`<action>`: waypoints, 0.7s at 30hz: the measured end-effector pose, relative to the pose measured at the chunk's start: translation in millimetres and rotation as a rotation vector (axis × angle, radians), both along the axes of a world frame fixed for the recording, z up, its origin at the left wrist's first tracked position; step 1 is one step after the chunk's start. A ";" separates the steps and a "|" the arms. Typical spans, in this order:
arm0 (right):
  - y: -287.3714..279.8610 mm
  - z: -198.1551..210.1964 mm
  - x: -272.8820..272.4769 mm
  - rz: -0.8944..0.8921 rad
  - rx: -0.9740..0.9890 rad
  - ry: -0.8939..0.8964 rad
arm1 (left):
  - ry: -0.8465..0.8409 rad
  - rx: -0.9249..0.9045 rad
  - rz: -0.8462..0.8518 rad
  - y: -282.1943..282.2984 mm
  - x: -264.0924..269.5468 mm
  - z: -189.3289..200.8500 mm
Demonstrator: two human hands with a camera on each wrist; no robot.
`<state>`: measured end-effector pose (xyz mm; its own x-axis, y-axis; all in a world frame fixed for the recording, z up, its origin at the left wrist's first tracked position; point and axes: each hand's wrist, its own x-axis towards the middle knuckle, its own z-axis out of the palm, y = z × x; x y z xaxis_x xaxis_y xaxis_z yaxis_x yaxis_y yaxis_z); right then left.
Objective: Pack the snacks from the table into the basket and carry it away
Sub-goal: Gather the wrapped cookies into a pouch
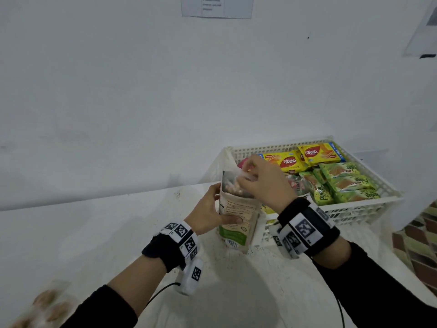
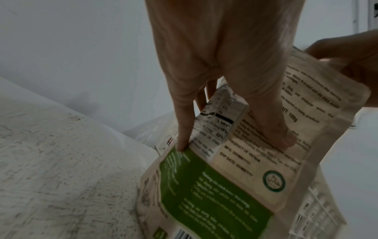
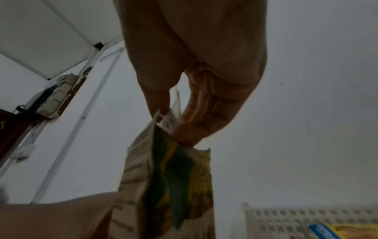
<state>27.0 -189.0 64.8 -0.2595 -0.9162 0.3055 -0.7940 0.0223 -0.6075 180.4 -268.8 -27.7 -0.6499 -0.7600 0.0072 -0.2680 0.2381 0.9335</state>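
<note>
A beige and green snack pouch point(image 1: 236, 216) with a clear window stands upright on the white table point(image 1: 106, 233), just in front of the white basket point(image 1: 369, 209). My left hand point(image 1: 208, 214) grips the pouch's middle, thumb across its printed back point(image 2: 245, 161). My right hand point(image 1: 262, 181) pinches the pouch's top edge point(image 3: 169, 122) from above. Inside the basket lie yellow wafer packs point(image 1: 314, 152) and green pandan packs point(image 1: 347, 183).
The basket sits against the white wall at the table's right end. A blurred clear pack of brown snacks point(image 1: 45, 304) lies at the near left table edge. A patterned floor point(image 1: 418, 242) shows past the table's right edge.
</note>
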 end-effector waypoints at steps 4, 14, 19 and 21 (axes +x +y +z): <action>-6.0 6.9 5.6 -0.036 0.183 0.402 | -0.010 -0.004 0.016 -4.0 4.7 1.4; -17.3 -15.4 9.3 0.063 0.625 0.277 | -0.008 -0.009 -0.016 -5.0 8.6 1.6; -11.2 0.1 5.6 0.030 0.430 0.195 | 0.005 0.005 -0.019 -3.5 11.3 2.9; -4.2 0.4 5.2 -0.015 0.278 0.156 | 0.012 0.006 -0.024 -2.4 13.0 2.1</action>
